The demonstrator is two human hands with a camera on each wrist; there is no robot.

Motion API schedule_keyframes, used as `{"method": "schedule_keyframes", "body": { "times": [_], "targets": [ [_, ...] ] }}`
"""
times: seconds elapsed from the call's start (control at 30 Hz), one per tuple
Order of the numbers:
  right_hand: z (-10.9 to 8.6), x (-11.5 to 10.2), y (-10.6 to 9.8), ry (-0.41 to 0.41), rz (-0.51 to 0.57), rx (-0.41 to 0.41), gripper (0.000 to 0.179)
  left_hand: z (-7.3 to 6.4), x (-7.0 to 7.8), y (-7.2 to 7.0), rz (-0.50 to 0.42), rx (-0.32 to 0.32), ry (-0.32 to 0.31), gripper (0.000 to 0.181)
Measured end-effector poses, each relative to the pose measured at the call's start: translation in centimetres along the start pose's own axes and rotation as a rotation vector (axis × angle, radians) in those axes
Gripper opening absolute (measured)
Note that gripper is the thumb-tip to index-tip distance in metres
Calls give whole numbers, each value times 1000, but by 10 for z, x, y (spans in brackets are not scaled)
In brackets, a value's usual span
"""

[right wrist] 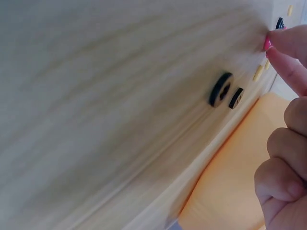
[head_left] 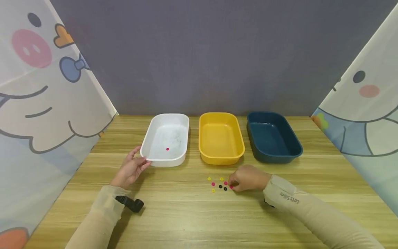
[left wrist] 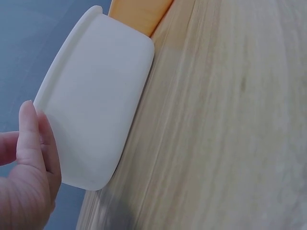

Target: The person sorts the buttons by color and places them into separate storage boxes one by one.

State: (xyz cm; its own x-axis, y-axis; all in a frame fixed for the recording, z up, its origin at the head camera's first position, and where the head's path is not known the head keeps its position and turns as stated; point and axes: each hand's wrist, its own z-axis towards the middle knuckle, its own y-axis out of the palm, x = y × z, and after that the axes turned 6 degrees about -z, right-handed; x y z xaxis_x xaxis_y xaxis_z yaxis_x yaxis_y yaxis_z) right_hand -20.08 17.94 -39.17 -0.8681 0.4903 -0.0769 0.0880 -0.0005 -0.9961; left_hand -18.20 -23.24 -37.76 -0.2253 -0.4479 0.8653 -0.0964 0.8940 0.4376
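My left hand [head_left: 132,169] holds the near-left corner of a white tray [head_left: 164,162], with the thumb at the rim; in the left wrist view its fingers [left wrist: 31,139] lie against the outer wall. One pink button [head_left: 167,149] lies inside that tray. Over the wood table, my right hand [head_left: 250,178] pinches another pink button [right wrist: 267,42] between thumb and forefinger, its other fingers curled. Just left of it lie loose buttons: yellow ones [head_left: 213,190], pink ones [head_left: 213,184] and black ones [head_left: 220,186]. Two black buttons [right wrist: 221,89] show larger in the right wrist view.
Right of the white tray stand a yellow tray [head_left: 221,160] and a dark blue tray [head_left: 276,158], side by side along the back of the table [head_left: 174,214]. Behind them rises a grey panel [head_left: 199,62]. Cartoon-printed cloths [head_left: 56,103] hang at both sides.
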Motion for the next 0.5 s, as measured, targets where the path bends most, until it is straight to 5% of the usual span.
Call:
{"method": "schedule_keyframes", "body": {
  "times": [0.5],
  "targets": [
    [5, -3, -4, -14, 0, -3, 8, -1, 2, 1, -32, 5, -11, 69]
  ]
}}
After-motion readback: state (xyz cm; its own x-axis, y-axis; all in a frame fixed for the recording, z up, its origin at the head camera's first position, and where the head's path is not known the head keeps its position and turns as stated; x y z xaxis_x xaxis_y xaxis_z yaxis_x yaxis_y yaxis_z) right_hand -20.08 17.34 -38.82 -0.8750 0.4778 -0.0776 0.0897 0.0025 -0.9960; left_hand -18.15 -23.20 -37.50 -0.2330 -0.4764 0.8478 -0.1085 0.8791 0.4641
